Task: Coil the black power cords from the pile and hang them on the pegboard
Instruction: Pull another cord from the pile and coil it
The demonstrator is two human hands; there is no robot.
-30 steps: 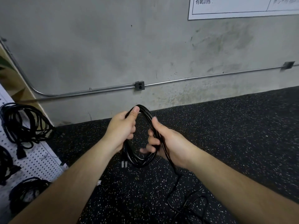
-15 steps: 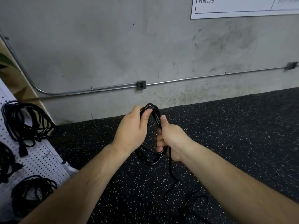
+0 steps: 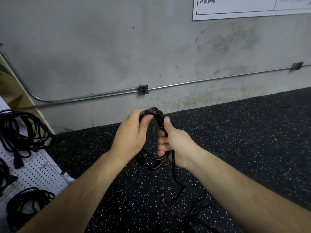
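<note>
Head: left hand (image 3: 131, 140) nears right hand (image 3: 177, 144) on cord (image 3: 156, 113).

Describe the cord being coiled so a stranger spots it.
On the concrete wall, find the outlet box; below it the left hand and right hand meet. The black cord looped between them, unlike the coils hung on the pegboard, trails a loose tail to the floor.

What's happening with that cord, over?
Left hand and right hand both gripping black power cord coil. Loose tail trails to floor. Nothing blocking.
</note>
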